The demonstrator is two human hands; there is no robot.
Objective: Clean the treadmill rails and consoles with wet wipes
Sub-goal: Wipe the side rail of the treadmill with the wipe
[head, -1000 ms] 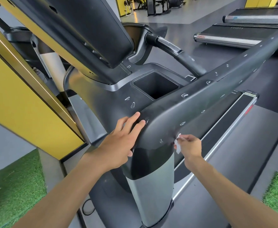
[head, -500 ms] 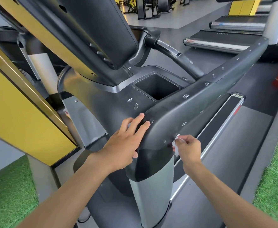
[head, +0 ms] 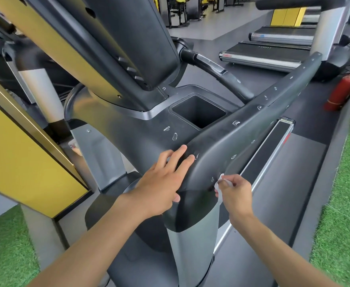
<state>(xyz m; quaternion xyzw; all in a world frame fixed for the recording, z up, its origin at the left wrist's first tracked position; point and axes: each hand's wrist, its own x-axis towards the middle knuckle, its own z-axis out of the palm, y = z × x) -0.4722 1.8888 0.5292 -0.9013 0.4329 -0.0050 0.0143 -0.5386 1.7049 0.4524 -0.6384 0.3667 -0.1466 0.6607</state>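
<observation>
A black treadmill side rail [head: 252, 119] runs from the lower middle up to the right, dotted with water droplets. It joins the console base [head: 141, 129], which has a square cup pocket [head: 199, 112]; the tilted console [head: 116, 44] rises above. My left hand [head: 163, 181] rests with straight fingers on the rail's near corner. My right hand [head: 235, 192] pinches a small white wet wipe [head: 219, 186] against the rail's outer side, just above the silver upright post [head: 192, 247].
A curved front handlebar [head: 217, 75] lies behind the pocket. The treadmill belt [head: 283, 183] runs on the right, with green turf [head: 344, 204] beyond. A red fire extinguisher [head: 342, 92] lies at the far right. Other treadmills [head: 263, 56] stand behind. A yellow panel [head: 18, 150] is on the left.
The view has shifted slightly down and left. Both hands stay in nearly the same spots on the rail; the right hand with the wipe has moved only a little.
</observation>
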